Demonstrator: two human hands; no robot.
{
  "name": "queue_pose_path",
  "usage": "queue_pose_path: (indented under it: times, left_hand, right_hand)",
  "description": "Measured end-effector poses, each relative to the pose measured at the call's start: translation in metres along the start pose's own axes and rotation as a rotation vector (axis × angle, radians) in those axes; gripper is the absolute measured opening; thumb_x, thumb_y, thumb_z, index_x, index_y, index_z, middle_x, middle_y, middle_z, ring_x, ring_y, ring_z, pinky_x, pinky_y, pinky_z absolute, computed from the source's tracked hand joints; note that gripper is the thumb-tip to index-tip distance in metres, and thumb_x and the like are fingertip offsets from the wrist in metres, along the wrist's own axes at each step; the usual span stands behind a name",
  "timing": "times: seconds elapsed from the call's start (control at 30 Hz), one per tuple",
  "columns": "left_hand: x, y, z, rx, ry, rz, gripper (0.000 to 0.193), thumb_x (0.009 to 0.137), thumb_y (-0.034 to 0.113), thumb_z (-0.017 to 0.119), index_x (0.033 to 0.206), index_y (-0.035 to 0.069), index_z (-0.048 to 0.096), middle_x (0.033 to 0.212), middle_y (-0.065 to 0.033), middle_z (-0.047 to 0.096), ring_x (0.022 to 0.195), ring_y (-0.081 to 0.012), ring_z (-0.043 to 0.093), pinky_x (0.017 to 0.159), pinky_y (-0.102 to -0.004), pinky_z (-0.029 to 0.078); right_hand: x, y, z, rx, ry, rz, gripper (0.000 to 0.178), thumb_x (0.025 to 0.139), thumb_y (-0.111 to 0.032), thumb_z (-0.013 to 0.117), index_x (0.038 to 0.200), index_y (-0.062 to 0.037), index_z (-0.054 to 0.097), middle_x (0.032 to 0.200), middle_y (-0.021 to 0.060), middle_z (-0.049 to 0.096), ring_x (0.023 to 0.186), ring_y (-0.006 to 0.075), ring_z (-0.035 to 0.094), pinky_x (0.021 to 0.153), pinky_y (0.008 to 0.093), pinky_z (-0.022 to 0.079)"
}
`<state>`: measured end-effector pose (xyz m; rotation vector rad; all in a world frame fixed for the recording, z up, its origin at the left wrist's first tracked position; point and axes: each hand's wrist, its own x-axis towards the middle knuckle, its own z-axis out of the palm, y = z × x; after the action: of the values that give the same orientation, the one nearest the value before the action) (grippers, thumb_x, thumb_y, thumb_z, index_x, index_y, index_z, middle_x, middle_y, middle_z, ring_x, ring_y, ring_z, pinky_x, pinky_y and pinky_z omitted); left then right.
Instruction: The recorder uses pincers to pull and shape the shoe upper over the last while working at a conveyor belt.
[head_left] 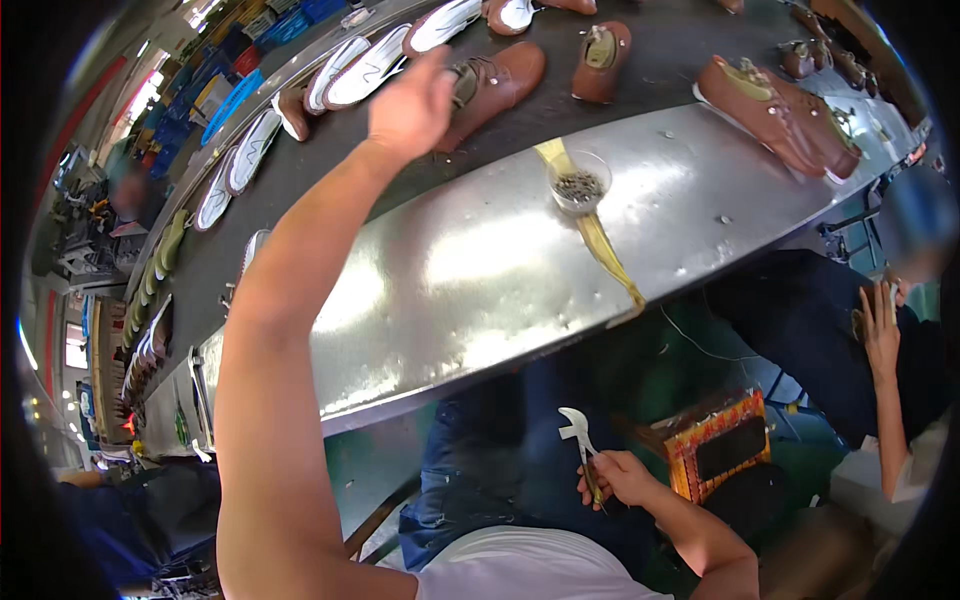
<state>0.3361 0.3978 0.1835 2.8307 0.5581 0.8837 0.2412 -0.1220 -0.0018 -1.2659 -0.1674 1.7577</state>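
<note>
My left hand (410, 108) reaches out over the dark belt, fingers stretched forward and slightly blurred. It is beside the heel of a brown shoe (512, 72), and I see no grip on it. Low in front of my lap, my right hand (620, 478) is closed around the handles of metal lasting pincers (577, 430), their broad jaw pointing up. Another brown shoe (600, 65) stands farther right on the belt. White-soled shoes (368, 68) lie sole up at the far left of my hand.
A metal bench edge (480, 240) runs before me, with a clear dish of small nails (578, 186) on a yellow strip (605, 255). A pair of brown shoes (775, 115) sits at right. A co-worker's hand (880, 330) is beyond an orange box (715, 440).
</note>
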Motion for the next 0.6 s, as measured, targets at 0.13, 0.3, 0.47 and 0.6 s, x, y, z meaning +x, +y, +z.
queue_pose_path:
  times: [0.13, 0.3, 0.47, 0.6]
  left_hand:
    - [0.022, -0.142, -0.004, 0.176, 0.235, -0.292, 0.071, 0.088, 0.054, 0.060, 0.132, -0.001, 0.052, 0.132, -0.0256, 0.054, 0.124, -0.0383, 0.051, 0.106, -0.0419, 0.040]
    - [0.040, -0.253, 0.001, 0.414, 0.023, -0.646, 0.109, 0.071, 0.081, 0.059, 0.140, -0.003, 0.048, 0.153, -0.0343, 0.019, 0.146, -0.0425, 0.015, 0.119, -0.0424, 0.016]
    - [0.067, -0.273, 0.006, 0.537, -0.144, -0.667, 0.109, 0.070, 0.086, 0.055, 0.144, 0.007, 0.046, 0.157, -0.0305, 0.012, 0.148, -0.0426, 0.006, 0.120, -0.0474, 0.010]
    - [0.079, -0.300, 0.000, 0.295, -0.267, -0.734, 0.104, 0.067, 0.088, 0.056, 0.135, 0.009, 0.058, 0.159, -0.0207, 0.020, 0.148, -0.0361, 0.013, 0.119, -0.0474, 0.013]
  right_hand:
    - [0.025, -0.025, -0.004, -0.024, -0.065, 0.026, 0.044, 0.107, -0.033, 0.032, 0.112, 0.0047, 0.056, 0.092, 0.0141, 0.067, 0.077, 0.0218, 0.069, 0.061, 0.0328, 0.058]
    - [0.040, -0.041, -0.013, -0.004, -0.094, 0.036, 0.045, 0.106, -0.033, 0.033, 0.112, 0.0053, 0.056, 0.094, 0.0154, 0.068, 0.078, 0.0234, 0.070, 0.061, 0.0334, 0.058]
    - [0.050, -0.053, -0.024, 0.066, -0.096, 0.124, 0.045, 0.106, -0.032, 0.033, 0.114, 0.0064, 0.055, 0.095, 0.0166, 0.068, 0.081, 0.0254, 0.071, 0.063, 0.0349, 0.058]
    - [0.051, -0.085, -0.015, 0.052, -0.029, 0.131, 0.041, 0.106, -0.030, 0.034, 0.114, 0.0048, 0.054, 0.092, 0.0178, 0.068, 0.077, 0.0291, 0.070, 0.060, 0.0375, 0.059]
